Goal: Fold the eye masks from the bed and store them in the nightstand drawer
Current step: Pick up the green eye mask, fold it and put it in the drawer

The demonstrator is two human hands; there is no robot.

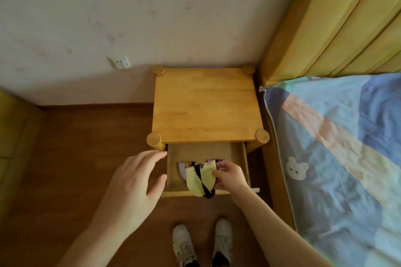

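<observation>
A wooden nightstand (206, 104) stands against the wall with its drawer (246, 165) pulled out toward me. My right hand (229, 174) grips a folded pale yellow eye mask (195, 176) with a black strap, held over the drawer's front part. Under and behind it lie other masks, one white and pink (181, 169), partly hidden. My left hand (134, 182) hovers with fingers spread just left of the drawer, holding nothing.
The bed (338, 158) with a blue, peach and yellow sheet and a bear patch lies to the right, close to the nightstand. Yellow curtains (338, 19) hang behind it. Brown wooden floor (82, 158) spreads to the left; my two white shoes (201, 243) are below.
</observation>
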